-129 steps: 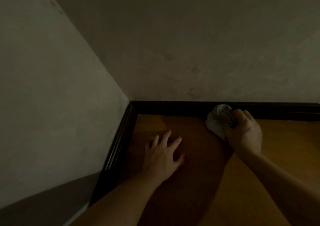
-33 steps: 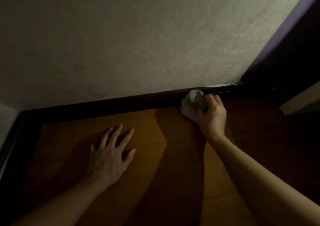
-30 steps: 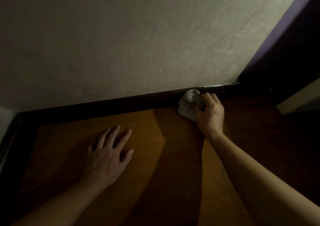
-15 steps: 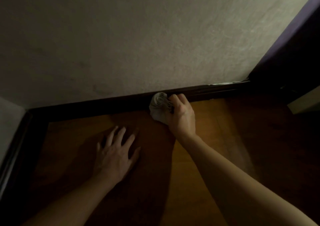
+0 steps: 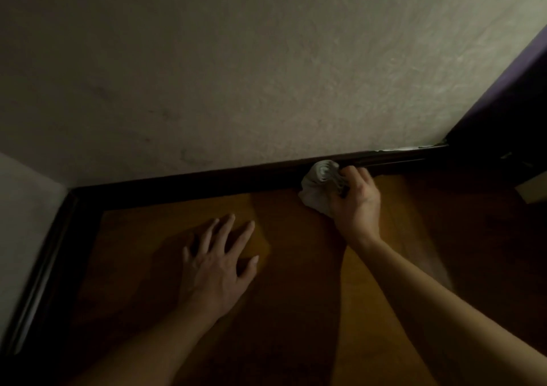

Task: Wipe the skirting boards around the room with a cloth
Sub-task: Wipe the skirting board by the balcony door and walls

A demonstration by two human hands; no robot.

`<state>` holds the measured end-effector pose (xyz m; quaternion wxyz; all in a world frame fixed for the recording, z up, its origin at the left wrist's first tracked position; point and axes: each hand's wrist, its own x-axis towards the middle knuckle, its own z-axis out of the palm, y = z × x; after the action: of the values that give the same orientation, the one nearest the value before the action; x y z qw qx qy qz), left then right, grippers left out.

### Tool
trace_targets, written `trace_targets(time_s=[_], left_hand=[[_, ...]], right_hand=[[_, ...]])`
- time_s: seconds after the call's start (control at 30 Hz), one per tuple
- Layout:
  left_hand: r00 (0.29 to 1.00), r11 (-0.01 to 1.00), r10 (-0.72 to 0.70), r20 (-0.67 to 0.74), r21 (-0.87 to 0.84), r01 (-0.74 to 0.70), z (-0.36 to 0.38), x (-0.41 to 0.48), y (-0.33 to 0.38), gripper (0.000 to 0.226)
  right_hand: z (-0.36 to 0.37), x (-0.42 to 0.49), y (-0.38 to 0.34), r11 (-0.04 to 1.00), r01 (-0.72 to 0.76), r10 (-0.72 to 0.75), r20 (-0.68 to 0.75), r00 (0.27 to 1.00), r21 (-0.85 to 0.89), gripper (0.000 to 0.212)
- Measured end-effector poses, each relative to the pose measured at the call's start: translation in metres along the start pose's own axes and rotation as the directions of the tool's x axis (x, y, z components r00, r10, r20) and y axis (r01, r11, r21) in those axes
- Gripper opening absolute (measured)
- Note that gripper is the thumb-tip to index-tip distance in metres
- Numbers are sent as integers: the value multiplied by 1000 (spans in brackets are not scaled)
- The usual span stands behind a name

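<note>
Dim room, view down into a floor corner. Right hand (image 5: pixel 356 200) gripped a bunched pale cloth (image 5: pixel 318 184), fingers curled round it, and held it against the dark skirting board (image 5: pixel 207 183) at the foot of the far wall (image 5: pixel 236 74). The cloth touched the board's face and reached down to the wooden floor (image 5: pixel 296 297); its upper folds sat near the board's top edge. Contact point lay toward the right part of the board, short of a dark upright surface (image 5: pixel 503 113) at the right edge of view. Left hand (image 5: pixel 217 262) lay flat on the floor, fingers straight and spread, holding nothing, well apart from the cloth and nearer the corner. A second skirting board (image 5: pixel 44 267) ran along the left wall (image 5: pixel 23 223) and met the first at the corner. Both forearms were bare. Lower left of the frame was blurred.
</note>
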<state>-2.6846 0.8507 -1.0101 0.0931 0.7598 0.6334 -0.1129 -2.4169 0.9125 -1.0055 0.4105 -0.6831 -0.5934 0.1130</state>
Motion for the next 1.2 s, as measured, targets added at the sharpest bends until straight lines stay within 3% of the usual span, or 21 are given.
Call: trace_targets(time_s=[0.13, 0.27, 0.33, 0.47, 0.6, 0.8, 1.2], left_hand=[[1000, 998, -5, -24, -55, 4, -5, 0, 3, 66], [991, 992, 47, -125, -109, -61, -21, 3, 20, 66], [987, 987, 59, -152, -138, -81, -21, 7, 36, 66], [993, 993, 62, -96, -94, -71, -7, 13, 59, 70], [995, 997, 50, -82, -51, -54, -5, 13, 65, 70], [997, 997, 40, -59, -62, -43, -10, 13, 69, 72], [999, 998, 21, -44, -57, -24, -15, 13, 74, 78]], right_hand=[[-22, 3, 24, 979, -193, 183, -143, 973, -61, 15], [-18, 4, 17, 995, -89, 87, -40, 995, -54, 17], [-24, 7, 24, 993, -106, 104, -37, 994, -44, 17], [-33, 6, 32, 985, -170, 165, -109, 980, -39, 16], [-35, 11, 29, 998, -50, 50, 13, 999, -38, 19], [-74, 22, 74, 979, -198, 185, -178, 966, -58, 13], [-76, 27, 80, 983, -176, 166, -148, 975, -52, 13]])
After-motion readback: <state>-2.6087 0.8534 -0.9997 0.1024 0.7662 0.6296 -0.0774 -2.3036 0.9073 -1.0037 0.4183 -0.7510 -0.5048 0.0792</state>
